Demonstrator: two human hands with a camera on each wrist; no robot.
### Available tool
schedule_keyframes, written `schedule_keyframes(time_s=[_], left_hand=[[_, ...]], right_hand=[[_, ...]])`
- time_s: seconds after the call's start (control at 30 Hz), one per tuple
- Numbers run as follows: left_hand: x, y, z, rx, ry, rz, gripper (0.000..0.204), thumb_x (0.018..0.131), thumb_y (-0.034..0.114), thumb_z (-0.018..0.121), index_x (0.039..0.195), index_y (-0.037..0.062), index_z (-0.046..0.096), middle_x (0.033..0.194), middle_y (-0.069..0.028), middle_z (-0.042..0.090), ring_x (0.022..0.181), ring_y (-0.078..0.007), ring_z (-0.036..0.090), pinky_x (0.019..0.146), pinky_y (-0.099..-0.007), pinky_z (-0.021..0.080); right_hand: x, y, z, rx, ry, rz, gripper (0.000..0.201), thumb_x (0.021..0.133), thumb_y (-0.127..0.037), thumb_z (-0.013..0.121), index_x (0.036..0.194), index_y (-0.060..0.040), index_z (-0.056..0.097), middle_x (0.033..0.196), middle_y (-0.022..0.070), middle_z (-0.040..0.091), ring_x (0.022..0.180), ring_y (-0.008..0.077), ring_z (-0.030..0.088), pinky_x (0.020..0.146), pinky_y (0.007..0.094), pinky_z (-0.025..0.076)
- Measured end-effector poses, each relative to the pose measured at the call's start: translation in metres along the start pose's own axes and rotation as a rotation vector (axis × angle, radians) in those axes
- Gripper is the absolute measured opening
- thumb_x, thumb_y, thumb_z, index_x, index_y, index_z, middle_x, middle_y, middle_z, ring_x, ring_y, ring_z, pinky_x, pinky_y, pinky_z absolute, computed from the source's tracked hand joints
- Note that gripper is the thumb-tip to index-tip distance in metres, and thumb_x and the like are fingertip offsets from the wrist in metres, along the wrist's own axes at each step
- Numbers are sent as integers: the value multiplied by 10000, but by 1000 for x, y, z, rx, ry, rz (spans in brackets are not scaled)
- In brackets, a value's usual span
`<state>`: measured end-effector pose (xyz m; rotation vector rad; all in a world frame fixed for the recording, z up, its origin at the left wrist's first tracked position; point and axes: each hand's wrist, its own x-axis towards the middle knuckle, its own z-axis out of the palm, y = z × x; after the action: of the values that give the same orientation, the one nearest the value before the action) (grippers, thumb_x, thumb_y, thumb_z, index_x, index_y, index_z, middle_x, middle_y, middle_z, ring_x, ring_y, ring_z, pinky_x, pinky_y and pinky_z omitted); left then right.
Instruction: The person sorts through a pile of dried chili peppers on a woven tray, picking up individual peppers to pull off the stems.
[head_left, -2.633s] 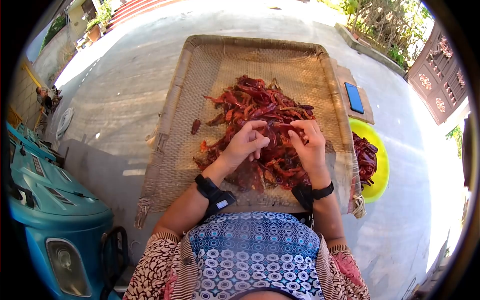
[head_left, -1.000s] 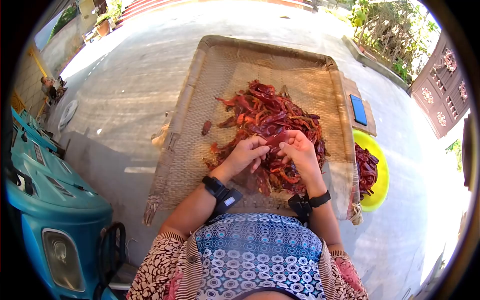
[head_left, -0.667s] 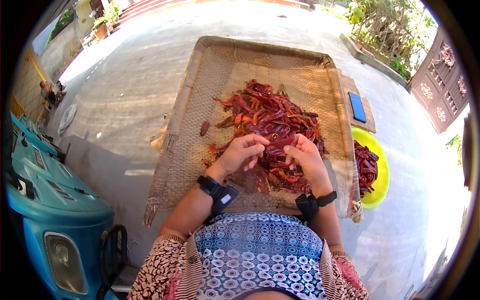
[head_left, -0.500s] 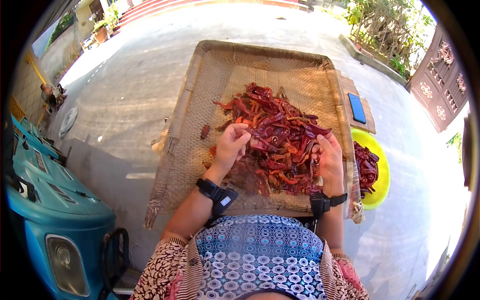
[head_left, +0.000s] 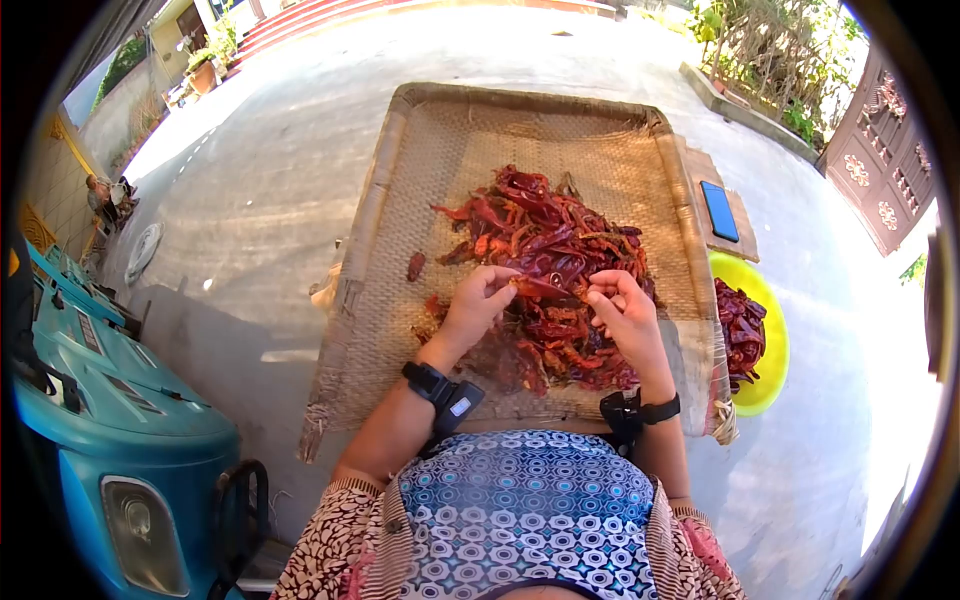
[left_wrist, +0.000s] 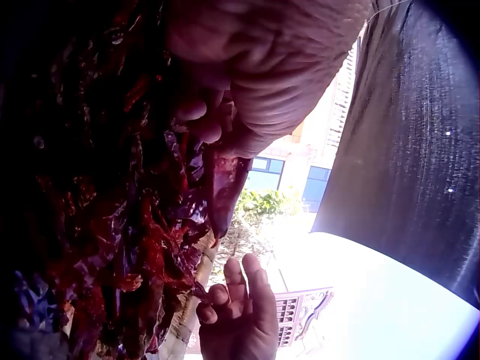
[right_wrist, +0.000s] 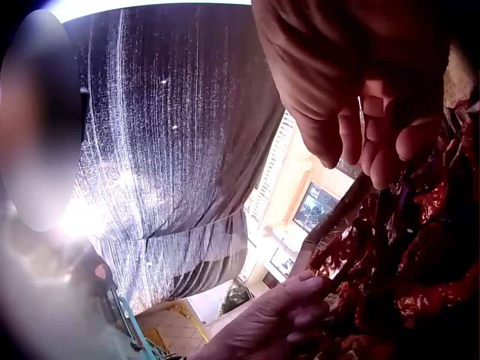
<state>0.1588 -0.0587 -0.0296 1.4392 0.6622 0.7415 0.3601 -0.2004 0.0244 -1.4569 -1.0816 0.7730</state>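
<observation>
In the head view, a heap of dried red peppers [head_left: 540, 215] lies on a woven tray [head_left: 400, 190]. My left hand [head_left: 472, 312] pinches one end of a red pepper [head_left: 540, 288] above the heap; in the left wrist view this pepper [left_wrist: 228, 191] hangs below the left hand [left_wrist: 262, 67]. Close to the pepper's other end is my right hand [head_left: 632, 318], with thumb and forefinger near each other. The left wrist view has the right hand [left_wrist: 240, 315] with bent fingers beside the heap; whether it pinches anything is unclear.
A yellow basin [head_left: 772, 340] with more red peppers [head_left: 740, 330] stands right of the tray. Above it, a blue phone [head_left: 719, 211] lies on a board [head_left: 742, 222]. A teal vehicle [head_left: 140, 430] is at the left, with a person [head_left: 103, 200] farther back.
The right hand has swung out to the right and come back toward the left hand. A brighter red pepper is now in the left hand; earlier a dark one was held between both hands.
</observation>
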Motion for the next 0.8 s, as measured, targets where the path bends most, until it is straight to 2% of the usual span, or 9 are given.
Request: schedule_keyframes(time_s=[0.03, 0.1, 0.2, 0.3, 0.4, 0.5, 0.53, 0.63, 0.8], left_hand=[[0, 2, 0, -19, -8, -4, 207, 921, 121, 627, 1110, 42, 599, 781, 15, 568, 575, -50, 530, 477, -184, 426], [-1, 6, 2, -64, -20, -15, 175, 940, 153, 616, 1081, 51, 603, 748, 32, 569, 588, -36, 542, 470, -170, 414], [-4, 15, 2, -95, -103, -41, 170, 954, 194, 611, 1058, 60, 596, 767, 28, 586, 601, -32, 561, 467, -163, 415], [-2, 9, 1, -204, -227, -61, 140, 963, 177, 594, 1048, 67, 582, 796, 23, 588, 623, -44, 565, 471, -169, 431], [-2, 9, 2, -251, -226, -82, 141, 961, 191, 601, 1040, 74, 588, 790, 23, 590, 619, -51, 564, 474, -176, 437], [-1, 7, 0, -305, -182, -108, 152, 963, 218, 599, 1036, 85, 604, 773, 38, 592, 599, -37, 565, 476, -164, 429], [0, 5, -1, -346, -211, -121, 151, 963, 215, 600, 1038, 84, 602, 778, 36, 593, 603, -40, 567, 476, -169, 432], [0, 4, -4, -450, -315, -155, 158, 960, 204, 602, 1055, 77, 598, 803, 25, 594, 621, -56, 580, 478, -183, 445], [-4, 13, -2, -537, -375, -195, 246, 950, 181, 612, 1153, 47, 576, 949, -36, 626, 690, -105, 629, 489, -211, 484]], right_hand=[[0, 6, 7, -175, 4, -178, 279, 903, -174, 659, 1124, -18, 591, 945, 60, 626, 830, 175, 637, 728, 270, 514], [-2, -5, 18, -404, -17, -173, 288, 885, -163, 668, 1134, -35, 602, 944, 86, 645, 848, 216, 644, 746, 301, 505], [-1, 4, 24, -365, -99, -120, 285, 880, -175, 668, 1132, -55, 614, 919, 98, 653, 831, 231, 641, 730, 315, 499], [2, 17, 23, -342, -94, -124, 268, 884, -198, 664, 1113, -64, 622, 887, 91, 652, 816, 235, 638, 725, 323, 496], [0, 15, 26, -239, 96, -126, 232, 890, -217, 656, 1067, -67, 643, 883, 86, 652, 797, 244, 627, 725, 325, 493], [-4, -2, 24, -482, 107, -221, 177, 891, -204, 656, 1007, -70, 662, 867, 75, 651, 777, 226, 620, 714, 317, 486], [3, 12, 23, -520, 96, -457, 146, 906, -193, 645, 966, -62, 664, 798, 46, 633, 685, 164, 600, 642, 292, 475], [-6, 3, 25, -215, -64, 103, 134, 921, -180, 629, 970, -58, 653, 741, 24, 607, 601, 106, 561, 568, 281, 457], [-8, 12, 5, 84, -82, 90, 161, 959, -193, 595, 964, -37, 634, 722, -12, 593, 556, 40, 499, 509, 200, 408]])
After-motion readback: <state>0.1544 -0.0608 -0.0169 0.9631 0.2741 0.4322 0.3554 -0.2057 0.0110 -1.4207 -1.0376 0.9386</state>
